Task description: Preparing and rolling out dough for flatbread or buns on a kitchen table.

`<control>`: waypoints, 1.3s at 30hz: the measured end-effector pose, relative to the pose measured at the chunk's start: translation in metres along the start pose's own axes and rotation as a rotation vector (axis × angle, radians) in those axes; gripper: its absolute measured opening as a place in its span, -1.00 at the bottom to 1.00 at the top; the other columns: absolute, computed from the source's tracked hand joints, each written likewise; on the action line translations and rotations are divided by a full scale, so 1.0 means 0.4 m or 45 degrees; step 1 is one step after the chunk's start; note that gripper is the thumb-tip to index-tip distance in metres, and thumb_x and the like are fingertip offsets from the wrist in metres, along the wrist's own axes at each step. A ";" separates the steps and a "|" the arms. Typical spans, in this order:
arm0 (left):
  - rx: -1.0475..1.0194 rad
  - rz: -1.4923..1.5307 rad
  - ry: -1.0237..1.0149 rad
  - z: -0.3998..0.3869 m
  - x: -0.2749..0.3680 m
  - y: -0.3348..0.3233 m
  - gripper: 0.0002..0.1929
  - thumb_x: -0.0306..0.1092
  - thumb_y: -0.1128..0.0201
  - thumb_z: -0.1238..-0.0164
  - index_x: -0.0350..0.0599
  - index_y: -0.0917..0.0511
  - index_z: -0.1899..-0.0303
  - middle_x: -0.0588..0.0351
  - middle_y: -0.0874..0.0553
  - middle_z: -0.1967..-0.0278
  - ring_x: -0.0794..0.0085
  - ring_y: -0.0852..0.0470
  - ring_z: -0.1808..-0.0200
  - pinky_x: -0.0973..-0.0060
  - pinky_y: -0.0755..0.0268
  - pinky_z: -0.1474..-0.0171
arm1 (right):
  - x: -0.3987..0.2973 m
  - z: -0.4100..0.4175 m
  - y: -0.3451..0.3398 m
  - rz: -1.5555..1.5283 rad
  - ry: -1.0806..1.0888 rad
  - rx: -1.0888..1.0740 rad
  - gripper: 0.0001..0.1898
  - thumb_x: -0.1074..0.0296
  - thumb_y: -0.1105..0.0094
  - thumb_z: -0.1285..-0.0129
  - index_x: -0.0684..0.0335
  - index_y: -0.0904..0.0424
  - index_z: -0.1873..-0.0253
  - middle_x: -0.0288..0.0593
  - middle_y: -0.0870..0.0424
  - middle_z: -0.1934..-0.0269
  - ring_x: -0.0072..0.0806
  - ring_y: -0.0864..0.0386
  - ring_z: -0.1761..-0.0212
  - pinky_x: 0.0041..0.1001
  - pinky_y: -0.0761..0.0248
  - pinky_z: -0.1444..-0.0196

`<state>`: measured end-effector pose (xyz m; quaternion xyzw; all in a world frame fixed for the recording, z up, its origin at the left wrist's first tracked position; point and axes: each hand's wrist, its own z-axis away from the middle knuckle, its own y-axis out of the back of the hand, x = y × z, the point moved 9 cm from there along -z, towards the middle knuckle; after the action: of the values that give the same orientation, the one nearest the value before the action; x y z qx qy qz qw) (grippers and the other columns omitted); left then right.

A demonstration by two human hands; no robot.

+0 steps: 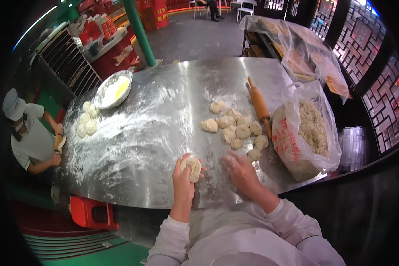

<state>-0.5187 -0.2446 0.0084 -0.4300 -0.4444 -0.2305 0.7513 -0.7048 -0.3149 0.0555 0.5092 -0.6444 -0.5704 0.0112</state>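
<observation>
A flattened round of dough (192, 169) with a hollow in its middle lies in my left hand (183, 181). The thumb presses into that hollow and the fingertips show past the far side. My right hand (242, 171), blurred, is just above the metal tabletop, to the right of the left hand. Its fingers look apart and no object shows in them. Beyond it sits a cluster of dough pieces (243, 131), some lumpy and some rounded. A wooden rolling pin (260, 103) lies along the right side of the cluster.
A plastic bag of crumbly filling (314, 129) stands at the right edge of the floured steel table (166, 133). Far left are a bowl of flour (114, 91) and several dough balls (87, 121). A co-worker (30, 133) holds another rolling pin (58, 142). A red stool (92, 212) stands below.
</observation>
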 end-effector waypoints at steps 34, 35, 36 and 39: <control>-0.265 0.255 0.370 0.047 -0.204 -0.037 -0.68 -0.23 -0.05 -0.55 -0.32 -0.45 -0.08 -0.25 -0.65 0.04 0.01 -0.69 0.04 0.19 -0.60 -0.02 | 0.211 -0.024 0.294 0.502 -0.247 -0.462 -0.20 -0.05 -0.04 -0.42 0.42 0.00 -0.52 0.19 0.06 -0.55 -0.05 0.12 -0.62 -0.21 0.18 -0.60; -0.263 0.251 0.367 0.050 -0.200 -0.042 -0.68 -0.23 -0.05 -0.55 -0.32 -0.45 -0.08 -0.25 -0.65 0.04 0.01 -0.69 0.04 0.19 -0.60 -0.02 | 0.203 -0.026 0.276 0.527 -0.194 -0.411 -0.27 0.00 -0.03 -0.41 0.37 -0.09 -0.50 0.21 -0.01 -0.53 -0.01 0.07 -0.60 -0.23 0.18 -0.60; -0.286 0.227 0.389 0.056 -0.200 -0.052 -0.71 -0.29 -0.08 -0.53 -0.33 -0.45 -0.08 -0.25 -0.66 0.05 0.00 -0.69 0.04 0.19 -0.60 -0.03 | 0.209 -0.020 0.263 0.523 -0.196 -0.409 -0.27 0.00 -0.03 -0.41 0.37 -0.09 -0.50 0.21 -0.01 -0.53 -0.01 0.07 -0.60 -0.23 0.18 -0.60; -0.331 0.170 0.416 0.052 -0.211 -0.064 -0.73 -0.37 -0.11 -0.49 -0.34 -0.44 -0.08 -0.25 -0.67 0.06 0.00 -0.70 0.03 0.19 -0.60 -0.05 | 0.200 -0.010 0.250 0.685 -0.082 -0.421 -0.34 0.07 -0.03 -0.40 0.36 -0.19 -0.46 0.25 -0.09 -0.49 0.03 -0.02 -0.57 -0.23 0.11 -0.58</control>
<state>-0.5892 -0.2433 -0.0484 -0.5087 -0.2538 -0.3022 0.7652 -0.8053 -0.3881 0.0863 0.2936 -0.6544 -0.6598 0.2239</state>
